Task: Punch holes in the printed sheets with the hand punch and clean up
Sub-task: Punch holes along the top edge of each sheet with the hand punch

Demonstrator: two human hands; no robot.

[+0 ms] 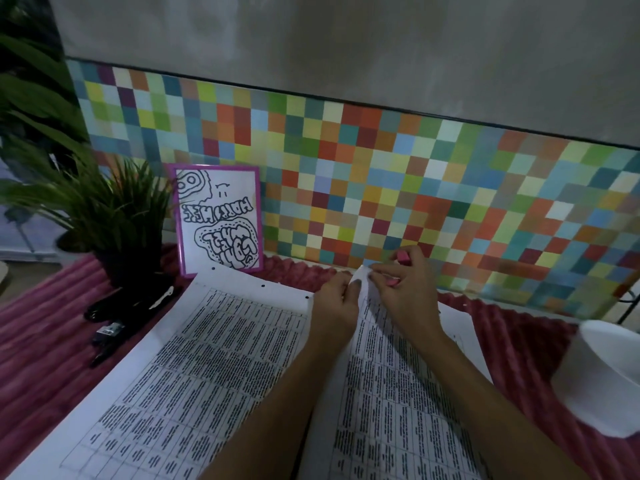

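Two printed sheets lie on a pink ribbed cloth [41,334]. The left sheet [194,358] is flat, with small punched holes along its far edge. The right sheet [398,393] has its far corner lifted. My left hand [337,299] pinches that lifted corner. My right hand [403,282] grips the pink hand punch [403,257], which shows only above and below my fingers, and its fingertips also touch the corner. The punch's jaws are hidden.
A white cup [602,379] stands at the right on the cloth. A potted plant [117,220] and a framed drawing [218,220] stand at the back left, black tools [114,327] lie beside them. A coloured tile wall [381,188] closes the far side.
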